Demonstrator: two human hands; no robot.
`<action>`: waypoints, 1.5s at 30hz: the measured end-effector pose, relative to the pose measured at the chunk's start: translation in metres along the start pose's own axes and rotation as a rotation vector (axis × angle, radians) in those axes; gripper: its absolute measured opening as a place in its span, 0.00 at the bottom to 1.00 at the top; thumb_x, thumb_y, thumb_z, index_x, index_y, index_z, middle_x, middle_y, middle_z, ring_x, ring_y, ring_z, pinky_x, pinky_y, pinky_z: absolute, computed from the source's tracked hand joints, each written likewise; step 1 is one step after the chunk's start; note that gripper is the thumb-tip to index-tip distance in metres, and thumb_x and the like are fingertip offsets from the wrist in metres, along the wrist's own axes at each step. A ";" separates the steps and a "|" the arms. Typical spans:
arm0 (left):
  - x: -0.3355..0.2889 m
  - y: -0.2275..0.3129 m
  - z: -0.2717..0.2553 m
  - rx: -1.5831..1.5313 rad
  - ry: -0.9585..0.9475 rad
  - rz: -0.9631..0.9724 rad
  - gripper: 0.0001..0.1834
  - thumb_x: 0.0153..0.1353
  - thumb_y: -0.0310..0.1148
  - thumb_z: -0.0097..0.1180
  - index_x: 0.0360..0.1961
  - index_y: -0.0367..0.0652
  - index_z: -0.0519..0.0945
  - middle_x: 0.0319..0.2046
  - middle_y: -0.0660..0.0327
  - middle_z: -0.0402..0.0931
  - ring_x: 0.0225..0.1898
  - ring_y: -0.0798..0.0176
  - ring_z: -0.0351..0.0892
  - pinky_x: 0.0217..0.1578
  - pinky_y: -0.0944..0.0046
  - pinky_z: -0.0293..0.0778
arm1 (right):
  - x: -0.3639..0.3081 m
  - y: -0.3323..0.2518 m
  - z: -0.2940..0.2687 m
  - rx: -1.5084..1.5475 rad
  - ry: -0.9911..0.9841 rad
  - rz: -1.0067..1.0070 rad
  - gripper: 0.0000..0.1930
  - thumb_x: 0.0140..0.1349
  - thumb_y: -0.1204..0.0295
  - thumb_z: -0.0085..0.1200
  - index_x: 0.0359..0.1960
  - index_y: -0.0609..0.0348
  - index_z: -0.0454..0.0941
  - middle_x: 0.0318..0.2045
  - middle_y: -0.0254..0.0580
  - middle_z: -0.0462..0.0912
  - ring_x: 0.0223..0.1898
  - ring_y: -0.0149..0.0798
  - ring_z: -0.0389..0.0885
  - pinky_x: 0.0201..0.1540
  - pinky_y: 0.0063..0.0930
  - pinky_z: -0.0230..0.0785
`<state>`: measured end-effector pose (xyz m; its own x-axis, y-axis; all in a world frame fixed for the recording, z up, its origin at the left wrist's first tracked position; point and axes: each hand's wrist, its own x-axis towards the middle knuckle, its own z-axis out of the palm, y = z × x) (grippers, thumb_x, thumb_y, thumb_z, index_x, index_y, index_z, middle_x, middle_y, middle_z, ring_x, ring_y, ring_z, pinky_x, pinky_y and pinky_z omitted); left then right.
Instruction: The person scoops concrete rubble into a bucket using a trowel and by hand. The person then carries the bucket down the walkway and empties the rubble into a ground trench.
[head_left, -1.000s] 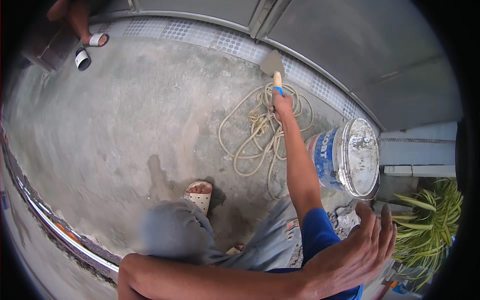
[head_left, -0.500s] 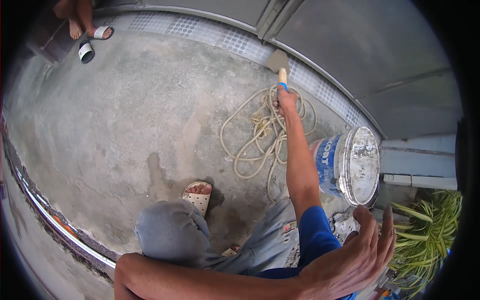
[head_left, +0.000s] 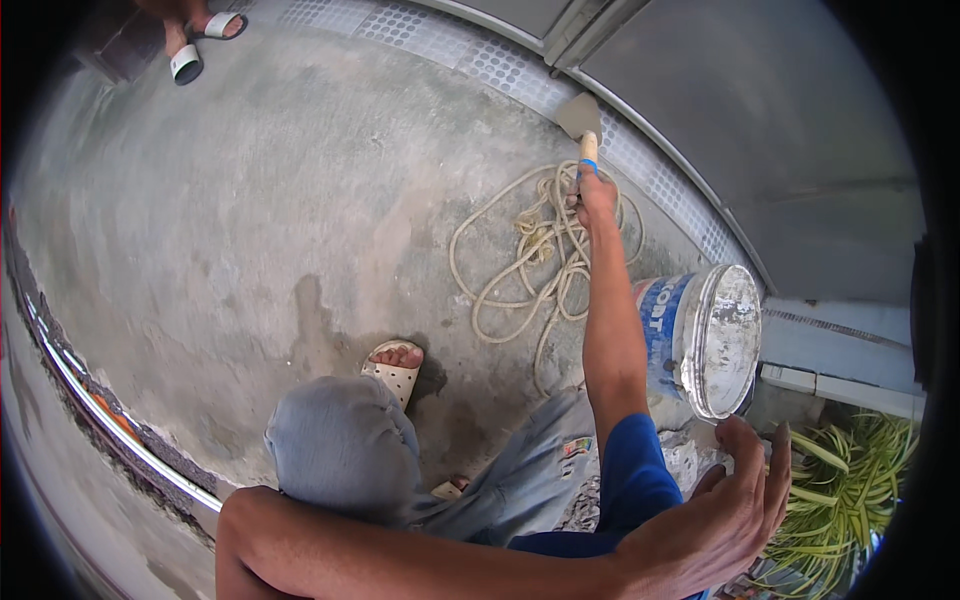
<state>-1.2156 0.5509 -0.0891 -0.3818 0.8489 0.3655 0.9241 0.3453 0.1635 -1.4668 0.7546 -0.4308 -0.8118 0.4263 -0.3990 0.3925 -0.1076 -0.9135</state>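
Note:
My right hand [head_left: 596, 192] is closed around the wooden handle of a trowel [head_left: 579, 116] with a blue band. Its broad, flat grey blade rests on or just above the patterned tile strip at the foot of a metal door. Beneath that hand and forearm, loose loops of pale rope [head_left: 531, 240] lie on the concrete. My left arm crosses low in front of me. At its end my left hand [head_left: 712, 515] has curved fingers held apart, just beside the rim of a blue-and-white bucket [head_left: 668, 335]; nothing shows in it.
A grey metal door [head_left: 740, 110] stands along the upper right, with the tile strip [head_left: 480, 60] below it. Green striped leaves [head_left: 840, 495] grow at lower right. Another person's sandalled foot [head_left: 185, 62] is at upper left. A gap with a pale pipe [head_left: 125, 435] runs along the lower left.
My right hand and the trowel have shifted slightly right in view; the left fingers are more curled. The other person's bare foot is now in its sandal.

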 end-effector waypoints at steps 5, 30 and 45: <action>-0.002 0.013 0.009 0.124 0.045 -0.062 0.25 0.67 0.48 0.41 0.61 0.47 0.68 0.58 0.56 0.72 0.39 0.58 0.81 0.56 0.48 0.65 | -0.003 -0.002 -0.004 0.014 0.016 0.014 0.11 0.63 0.69 0.52 0.33 0.67 0.69 0.20 0.41 0.71 0.15 0.33 0.69 0.12 0.24 0.58; 0.002 0.028 0.024 0.087 0.053 -0.155 0.22 0.69 0.45 0.39 0.60 0.49 0.69 0.58 0.58 0.72 0.39 0.59 0.80 0.58 0.46 0.61 | -0.008 -0.007 -0.004 -0.011 -0.010 0.025 0.11 0.64 0.69 0.49 0.33 0.67 0.68 0.20 0.39 0.70 0.16 0.31 0.67 0.13 0.23 0.56; 0.000 0.034 0.028 0.195 -0.030 -0.096 0.26 0.68 0.48 0.40 0.63 0.48 0.66 0.61 0.54 0.68 0.41 0.55 0.81 0.56 0.46 0.61 | -0.008 -0.006 0.006 -0.016 -0.056 0.022 0.12 0.64 0.68 0.50 0.33 0.67 0.68 0.20 0.39 0.69 0.16 0.31 0.67 0.13 0.23 0.57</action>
<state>-1.1837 0.5735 -0.1091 -0.4707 0.8187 0.3290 0.8694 0.4938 0.0150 -1.4651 0.7465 -0.4229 -0.8256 0.3731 -0.4233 0.4171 -0.1018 -0.9032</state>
